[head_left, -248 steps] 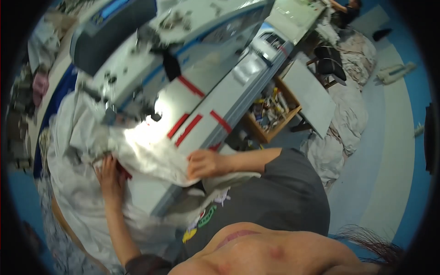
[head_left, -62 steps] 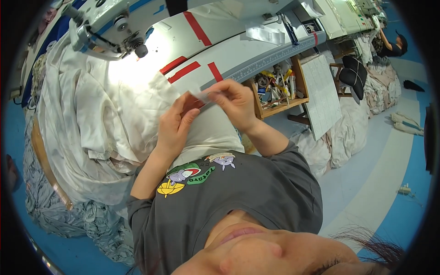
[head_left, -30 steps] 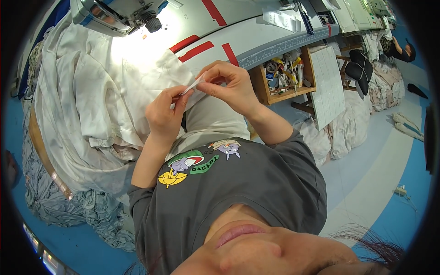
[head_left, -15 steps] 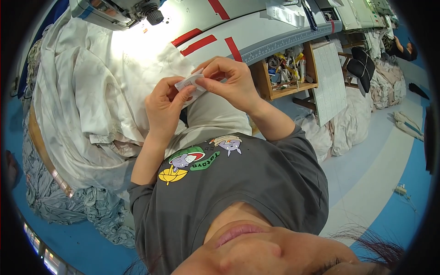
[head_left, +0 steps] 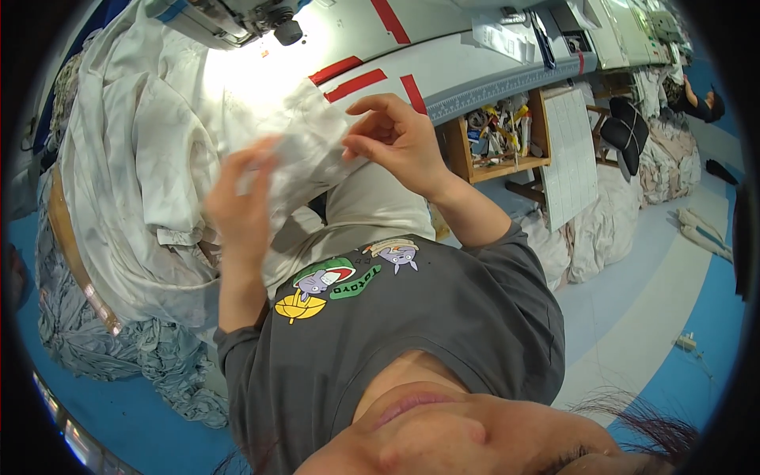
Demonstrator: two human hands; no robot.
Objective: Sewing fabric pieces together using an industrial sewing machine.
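Note:
My left hand (head_left: 245, 190) is smeared by motion over the white cloth, left of my right hand. Beside its fingertips is a blurred pale piece, like the small white label seen earlier; whether the fingers hold it I cannot make out. My right hand (head_left: 400, 142) is raised at the right edge of the cloth, its index finger arched away from the thumb. Its thumb tip lies close to the cloth, and no held thing shows between the fingers. The white garment cloth (head_left: 166, 174) spreads from the sewing table (head_left: 451, 59) down across my lap.
A sewing machine head (head_left: 229, 24) stands at the upper left under bright light. Red tape strips (head_left: 355, 85) and a ruler edge (head_left: 507, 83) mark the table. Below is a wooden drawer (head_left: 507, 169) of small tools. Bundled grey-green fabric (head_left: 103, 340) lies on the floor at left.
My hands were together, both pinching a small white label. They have parted: my left hand has swung left, and the right hand's fingers have loosened. The view has shifted slightly.

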